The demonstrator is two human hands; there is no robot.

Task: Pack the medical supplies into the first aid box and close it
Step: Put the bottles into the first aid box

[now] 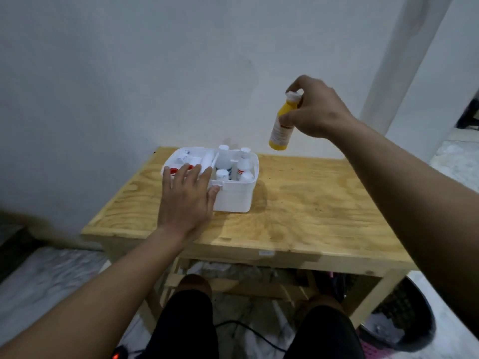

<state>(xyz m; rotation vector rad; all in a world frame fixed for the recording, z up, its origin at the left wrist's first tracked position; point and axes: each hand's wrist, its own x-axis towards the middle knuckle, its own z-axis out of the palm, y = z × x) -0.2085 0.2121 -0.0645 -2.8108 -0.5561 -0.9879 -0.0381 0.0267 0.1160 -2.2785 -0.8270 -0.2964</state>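
Our right hand [315, 110] grips a yellow bottle [283, 123] aloft while left hand [188, 200] fingers [193, 174] spread flat on the open first aid box [233, 196].

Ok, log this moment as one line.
right hand: holds yellow plastic bottle aloft | left hand: open, over white plastic first aid box | box: uncovered, on wooden table

Box [234, 196] on table [311, 203], bottles [243, 165] inside, wall [129, 73] behind
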